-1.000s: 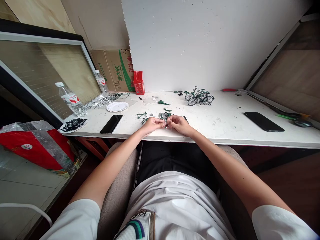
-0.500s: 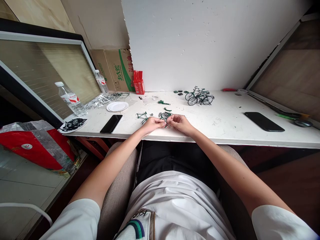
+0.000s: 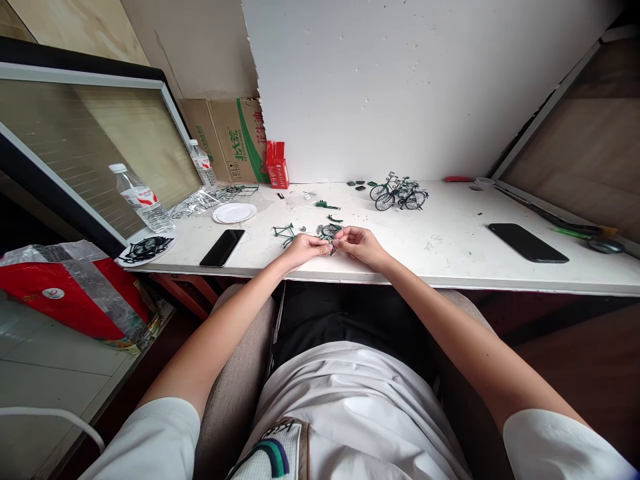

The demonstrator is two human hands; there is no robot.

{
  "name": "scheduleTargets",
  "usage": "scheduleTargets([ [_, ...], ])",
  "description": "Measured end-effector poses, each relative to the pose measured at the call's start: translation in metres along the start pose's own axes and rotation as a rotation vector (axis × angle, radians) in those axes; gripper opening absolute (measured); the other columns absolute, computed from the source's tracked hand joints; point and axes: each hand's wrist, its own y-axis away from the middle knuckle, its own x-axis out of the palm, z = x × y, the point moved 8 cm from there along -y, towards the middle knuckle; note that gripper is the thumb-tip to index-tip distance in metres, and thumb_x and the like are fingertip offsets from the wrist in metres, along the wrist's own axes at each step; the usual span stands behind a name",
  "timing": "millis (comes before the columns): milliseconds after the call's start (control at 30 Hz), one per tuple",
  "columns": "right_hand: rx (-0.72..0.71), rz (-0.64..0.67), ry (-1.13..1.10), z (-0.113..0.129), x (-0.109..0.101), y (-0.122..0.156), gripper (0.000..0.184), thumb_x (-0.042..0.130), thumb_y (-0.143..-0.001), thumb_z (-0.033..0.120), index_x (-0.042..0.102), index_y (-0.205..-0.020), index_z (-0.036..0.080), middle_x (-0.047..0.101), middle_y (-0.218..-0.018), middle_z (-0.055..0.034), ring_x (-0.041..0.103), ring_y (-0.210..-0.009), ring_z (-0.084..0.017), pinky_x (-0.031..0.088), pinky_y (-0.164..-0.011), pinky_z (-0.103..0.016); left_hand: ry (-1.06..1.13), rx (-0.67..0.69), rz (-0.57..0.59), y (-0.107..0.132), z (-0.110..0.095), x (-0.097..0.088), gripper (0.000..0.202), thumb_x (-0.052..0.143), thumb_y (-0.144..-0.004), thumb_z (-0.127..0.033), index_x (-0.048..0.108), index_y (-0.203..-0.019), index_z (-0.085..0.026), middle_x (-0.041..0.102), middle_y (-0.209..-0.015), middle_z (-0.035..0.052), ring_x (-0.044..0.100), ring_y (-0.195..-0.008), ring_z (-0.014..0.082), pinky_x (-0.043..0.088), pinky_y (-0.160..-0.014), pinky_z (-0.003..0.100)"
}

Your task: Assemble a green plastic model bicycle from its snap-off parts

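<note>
My left hand and my right hand meet near the table's front edge, fingertips almost touching. Both are closed in a pinch around a small green model bicycle part, largely covered by the fingers. Just behind the fingertips lies a spoked model wheel. A green bicycle frame piece rests to the left of my left hand. Farther back are a curved green strip and another green part. Assembled model bicycles stand at the back right.
On the white table a phone lies left and a black phone-like slab right. White plates, water bottles, a red box and a plate of black parts occupy the left side.
Almost nothing differs. My hands stay together in the same place, with only a tiny shift of the right fingers at the small part.
</note>
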Motion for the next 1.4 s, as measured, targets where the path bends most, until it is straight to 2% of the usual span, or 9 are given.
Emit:
scheduleTargets([
  [300,-0.036,0.011,0.055,0.0048,0.0019,0.0006,0.045,0.083,-0.08,0.059,0.072,-0.095,0.018,0.066,-0.072,-0.0011,0.058,-0.067,-0.015,0.046,-0.058,-0.027,0.081,-0.018,0.039,-0.002,0.0043,0.0007,0.05,0.099,-0.063,-0.047,0.085,-0.097,-0.013,0.082,-0.098,0.0114,0.075,-0.097,0.0257,0.053,-0.107,0.047],
  [567,-0.025,0.012,0.063,0.0036,0.0029,0.0,0.043,0.081,-0.083,0.057,0.072,-0.098,0.017,0.065,-0.073,-0.0012,0.058,-0.067,-0.015,0.046,-0.059,-0.027,0.152,-0.016,0.084,-0.0017,0.0004,0.0066,0.047,0.097,-0.068,-0.045,0.084,-0.097,-0.01,0.082,-0.1,0.0122,0.074,-0.096,0.0224,0.051,-0.112,0.049],
  [1000,-0.038,0.025,0.077,0.0058,0.0037,0.0022,0.043,0.081,-0.083,0.057,0.07,-0.096,0.017,0.07,-0.077,-0.0033,0.06,-0.069,-0.015,0.047,-0.06,-0.027,0.061,-0.024,0.036,-0.0006,0.0013,0.0022,0.049,0.099,-0.063,-0.047,0.085,-0.094,-0.012,0.083,-0.095,0.011,0.075,-0.093,0.0243,0.053,-0.108,0.049],
  [1400,-0.019,0.037,0.017,0.0005,0.0043,-0.0009,0.042,0.08,-0.085,0.054,0.071,-0.099,0.016,0.066,-0.075,-0.0003,0.055,-0.063,-0.011,0.043,-0.058,-0.025,0.121,-0.034,0.086,-0.0017,0.0022,0.006,0.05,0.097,-0.07,-0.047,0.084,-0.102,-0.01,0.082,-0.104,0.0134,0.076,-0.102,0.0267,0.05,-0.113,0.051],
])
